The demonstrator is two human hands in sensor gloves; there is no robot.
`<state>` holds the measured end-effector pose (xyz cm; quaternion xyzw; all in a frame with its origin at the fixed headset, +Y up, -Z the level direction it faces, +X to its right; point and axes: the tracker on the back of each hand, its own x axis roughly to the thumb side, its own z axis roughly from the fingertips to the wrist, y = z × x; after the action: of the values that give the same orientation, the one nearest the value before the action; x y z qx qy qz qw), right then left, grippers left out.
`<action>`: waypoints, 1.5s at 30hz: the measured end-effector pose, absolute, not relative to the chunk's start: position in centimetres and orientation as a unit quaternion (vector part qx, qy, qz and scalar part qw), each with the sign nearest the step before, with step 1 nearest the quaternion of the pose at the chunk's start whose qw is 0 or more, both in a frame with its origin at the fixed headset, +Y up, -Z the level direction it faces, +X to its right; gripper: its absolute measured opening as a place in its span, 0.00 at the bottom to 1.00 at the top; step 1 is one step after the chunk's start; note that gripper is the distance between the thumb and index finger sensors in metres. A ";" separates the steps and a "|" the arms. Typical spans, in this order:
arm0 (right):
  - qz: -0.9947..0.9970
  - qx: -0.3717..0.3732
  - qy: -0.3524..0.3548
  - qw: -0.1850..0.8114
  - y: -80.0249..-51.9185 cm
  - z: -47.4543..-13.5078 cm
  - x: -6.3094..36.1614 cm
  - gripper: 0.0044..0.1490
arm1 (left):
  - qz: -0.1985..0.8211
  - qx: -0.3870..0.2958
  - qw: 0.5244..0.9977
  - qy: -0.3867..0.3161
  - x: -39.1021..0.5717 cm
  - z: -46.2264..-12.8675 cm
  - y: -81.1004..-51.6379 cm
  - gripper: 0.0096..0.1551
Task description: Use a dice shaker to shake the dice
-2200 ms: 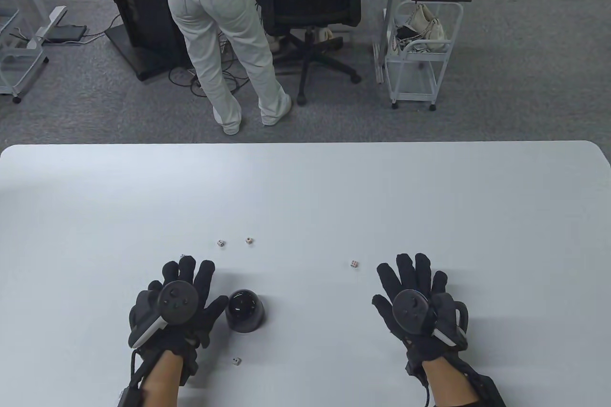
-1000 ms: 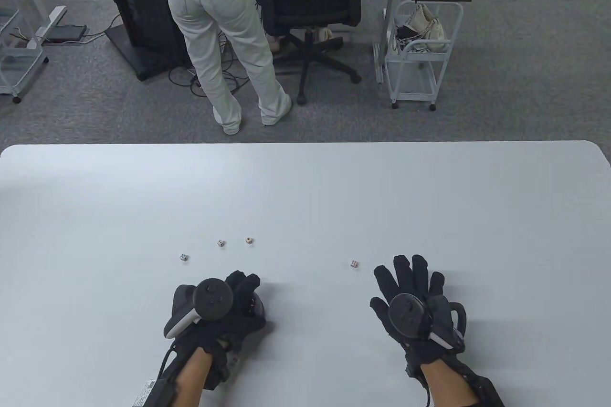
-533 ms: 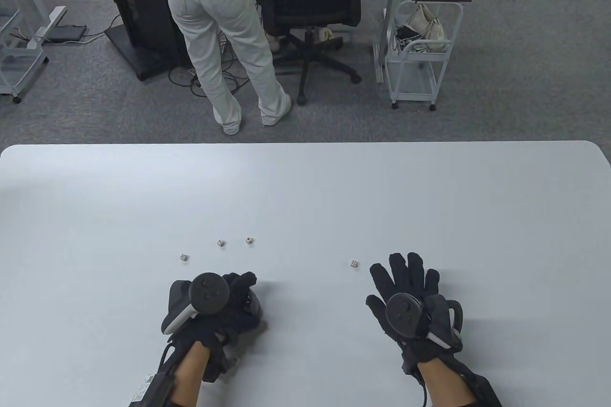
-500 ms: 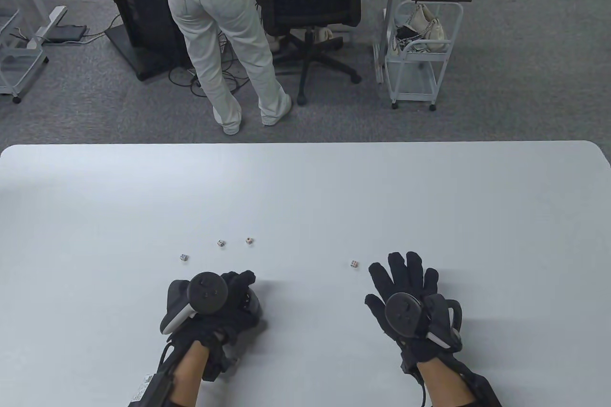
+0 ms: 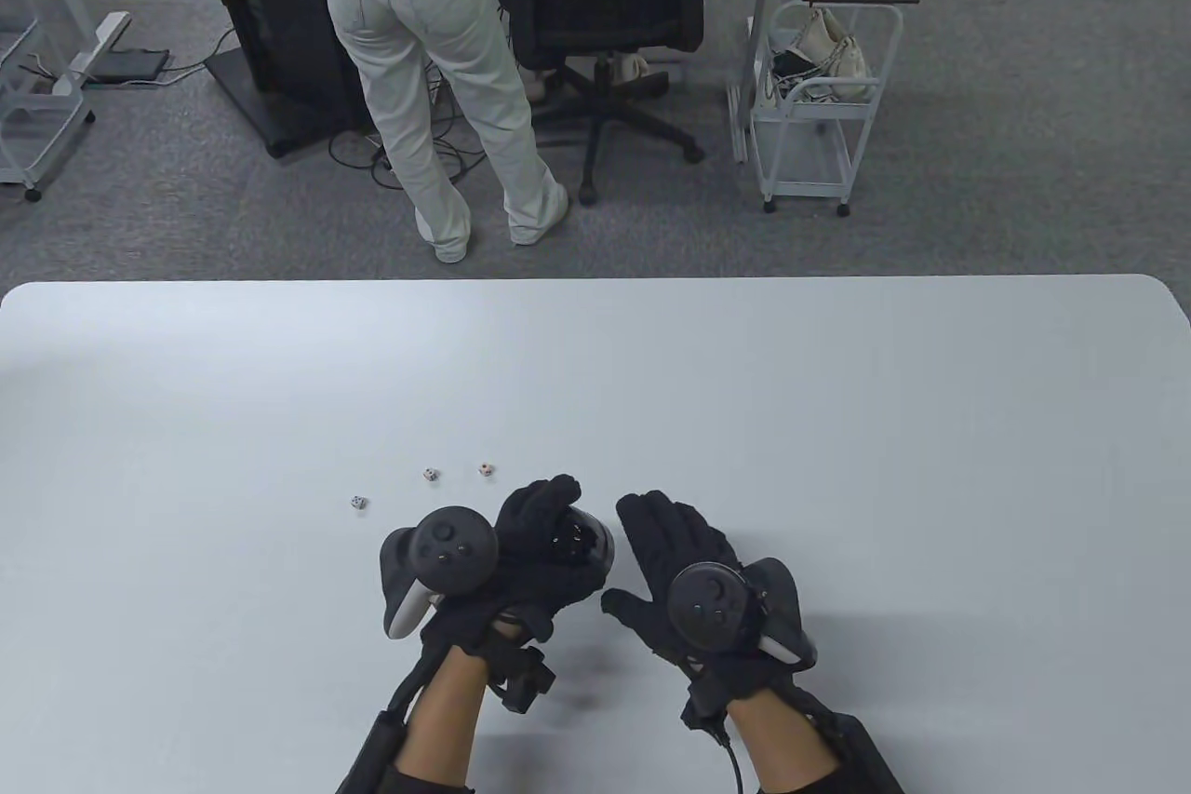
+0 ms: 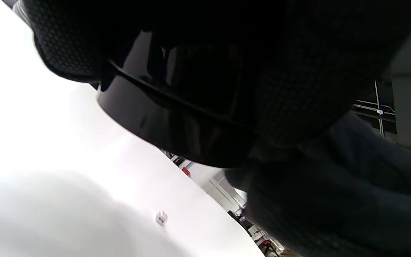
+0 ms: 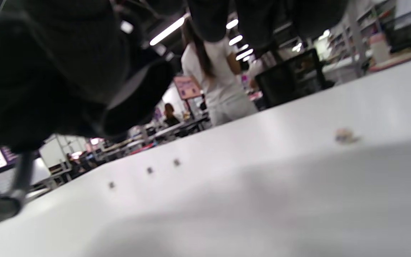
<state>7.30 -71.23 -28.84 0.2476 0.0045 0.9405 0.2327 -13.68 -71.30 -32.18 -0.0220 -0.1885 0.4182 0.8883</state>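
The left hand (image 5: 521, 552) grips the glossy black dome-shaped dice shaker (image 5: 586, 543), its fingers (image 5: 544, 496) curled over the top and wrapped down the side. The left wrist view shows the shaker's dark rim (image 6: 177, 121) clear of the white tabletop (image 5: 595, 366), tilted, with table showing beneath it. I judge it is held raised and slanted like that so it can be swept over a die or turned mouth-up to take one.

Just to the right of that grip is the right hand (image 5: 679, 571), fingers spread and straight, palm down, holding nothing. Its fingertips (image 5: 642, 510) lie just beside the shaker's far side; whether they touch it I cannot tell. My guess is that it is there to steady the cup or to guide a die toward the mouth.

From the right wrist view, a small white die (image 7: 344, 135) lies on the table beyond that hand. The table view cannot see it, probably because the hand covers it. The left wrist view also shows one die (image 6: 161, 217) on the table below and beyond the shaker.

Farther out, to the left of the grip and beyond it, three small white dice sit well apart from both hands: one nearest (image 5: 358, 503), two farther (image 5: 429, 474) (image 5: 485, 468). None appears to be inside the shaker yet, so gathering seems the step in hand and the shaking itself is not yet begun.

Past the table's far edge, a person in pale jeans (image 5: 428, 68) stands with their back turned beside a black office chair (image 5: 605, 3).
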 end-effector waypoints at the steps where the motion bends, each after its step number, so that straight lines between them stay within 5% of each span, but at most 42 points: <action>1: 0.939 0.249 0.006 0.236 -71.6 -28.7 7.2 0.60 | 0.422 -0.030 0.886 -0.190 -13.5 -32.1 -71.6 0.56; 13: 0.914 0.268 0.038 0.303 -74.3 -28.9 6.3 0.71 | 0.431 -0.055 0.880 -0.191 -12.7 -31.2 -72.2 0.56; 17: 0.915 0.267 -0.024 0.302 -73.8 -28.8 6.6 0.71 | 0.456 -0.071 0.860 -0.219 -12.8 -30.9 -72.0 0.56; 33: 0.893 0.230 -0.035 0.386 -73.8 -29.0 8.4 0.64 | 0.565 0.040 0.802 -0.190 -16.9 -30.2 -70.9 0.56; 38: 0.888 0.229 -0.049 0.396 -73.2 -28.7 9.4 0.64 | 0.442 0.087 0.886 -0.109 -21.2 -30.3 -69.0 0.55; 41: 0.886 0.227 -0.055 0.401 -73.0 -28.7 9.7 0.64 | 0.304 0.062 0.950 -0.041 -24.3 -30.7 -69.0 0.55; 45: 0.885 0.225 -0.054 0.404 -73.0 -28.7 9.9 0.64 | 0.235 0.028 0.971 0.041 -28.1 -30.8 -71.0 0.53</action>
<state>9.89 -72.95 -28.73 0.2245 -0.0540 0.8853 0.4036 -28.10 -71.03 -30.79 0.0280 0.0406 0.2354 0.9706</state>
